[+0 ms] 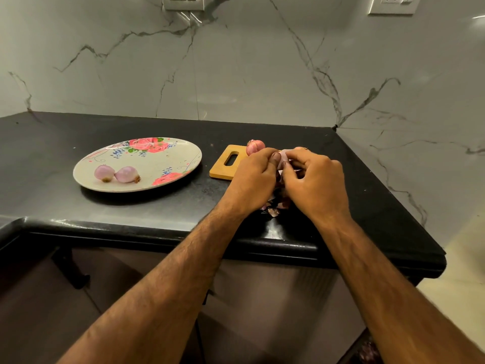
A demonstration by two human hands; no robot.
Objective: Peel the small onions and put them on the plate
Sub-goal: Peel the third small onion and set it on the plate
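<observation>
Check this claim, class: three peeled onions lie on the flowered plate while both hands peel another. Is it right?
No. The head view shows two peeled onions on the flowered plate, not three; the left hand and right hand do peel another onion.

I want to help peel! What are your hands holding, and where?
A small onion, pinched between the left hand and right hand; their fingers hide exactly where.

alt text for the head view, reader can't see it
The left hand and right hand pinch a small onion over a black counter, peeling it, with loose skins below. Two peeled onions lie on a floral plate to the left; an unpeeled onion sits by a wooden cutting board.
</observation>
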